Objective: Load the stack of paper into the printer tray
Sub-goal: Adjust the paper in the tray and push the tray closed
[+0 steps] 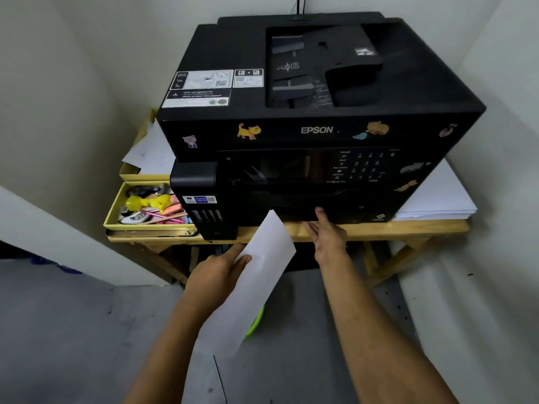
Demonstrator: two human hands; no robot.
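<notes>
A black Epson printer with cartoon stickers stands on a wooden table. Its paper tray front is the dark panel at the bottom, pushed in. My left hand grips a white stack of paper, tilted on edge below the printer's front. My right hand reaches to the tray front, thumb on the panel, the other fingers hidden beneath its lower edge.
A yellow box with pens, erasers and a yellow toy sits left of the printer, loose sheets behind it. A thick pile of white paper lies to the printer's right. Walls close in on both sides; grey floor below.
</notes>
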